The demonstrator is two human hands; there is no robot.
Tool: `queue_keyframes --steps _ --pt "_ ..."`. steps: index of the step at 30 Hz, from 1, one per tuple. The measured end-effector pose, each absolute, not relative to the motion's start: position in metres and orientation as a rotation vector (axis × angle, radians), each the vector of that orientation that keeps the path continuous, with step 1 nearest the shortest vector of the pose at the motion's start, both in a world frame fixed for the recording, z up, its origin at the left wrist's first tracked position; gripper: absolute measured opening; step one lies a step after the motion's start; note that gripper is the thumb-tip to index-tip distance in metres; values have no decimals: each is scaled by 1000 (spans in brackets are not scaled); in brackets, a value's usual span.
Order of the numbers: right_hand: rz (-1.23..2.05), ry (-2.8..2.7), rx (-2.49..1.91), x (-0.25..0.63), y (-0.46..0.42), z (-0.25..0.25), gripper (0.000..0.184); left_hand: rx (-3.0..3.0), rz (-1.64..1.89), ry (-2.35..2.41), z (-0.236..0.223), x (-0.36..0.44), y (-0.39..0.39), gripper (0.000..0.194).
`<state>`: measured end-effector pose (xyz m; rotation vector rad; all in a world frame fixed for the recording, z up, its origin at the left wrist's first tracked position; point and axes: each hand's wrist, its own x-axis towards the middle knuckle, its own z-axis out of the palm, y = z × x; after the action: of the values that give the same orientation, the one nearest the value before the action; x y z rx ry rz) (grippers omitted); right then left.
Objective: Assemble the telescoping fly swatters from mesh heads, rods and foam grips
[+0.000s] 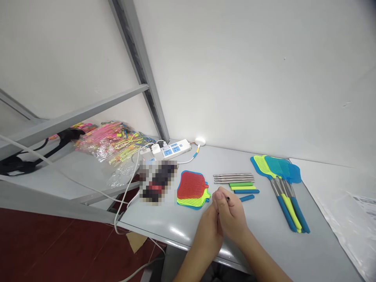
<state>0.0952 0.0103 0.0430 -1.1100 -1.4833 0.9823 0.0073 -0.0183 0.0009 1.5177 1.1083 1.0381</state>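
Pressed together above the table's front, both my hands are closed. My right hand (pixel 233 217) grips a thin tube (pixel 228 198), of which only a small dark end shows. Against it is my left hand (pixel 210 227), fingers wrapped; what lies inside them is hidden. Just left of my hands, loose fly swatter heads (pixel 192 186) in red, yellow-green and blue are stacked. Behind my hands lie several metal rods (pixel 233 178) side by side. Beside them are green, yellow and blue handle sleeves (pixel 242 188). Another blue sleeve (pixel 247 198) lies close to my right hand.
Several assembled fly swatters (pixel 289 199) are piled on the right, beside a white plastic bag (pixel 331 203). A power strip (pixel 176 149) with cables stands at the back left, near a pixelated patch. Bagged colourful items (pixel 114 139) lie behind a grey metal frame (pixel 88 111).
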Motion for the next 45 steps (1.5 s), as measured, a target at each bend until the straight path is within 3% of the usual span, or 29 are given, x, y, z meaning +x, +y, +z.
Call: queue_keyframes --steps 17,21,25,32,37,41,45 --pt "986 -1524 -983 100 5 34 34 1528 1099 1069 6 7 -20 32" --pt "925 -1430 -878 102 1 28 16 1482 1121 1051 10 8 -21 28" --pt "836 -1431 -800 102 3 27 36 1363 1221 1169 6 10 -25 26" --pt "480 -1871 -1060 88 18 25 36 1027 1886 1355 7 -18 -31 29" --pt "219 -2399 -1192 53 24 16 62 995 1932 1519 3 -71 -42 35" --pt "100 -2505 -1342 29 24 4 78 934 1882 1560 -3 -99 -60 36" --pt "28 -2519 -1419 18 18 -5 70 864 1782 1494 -2 -100 -73 41"
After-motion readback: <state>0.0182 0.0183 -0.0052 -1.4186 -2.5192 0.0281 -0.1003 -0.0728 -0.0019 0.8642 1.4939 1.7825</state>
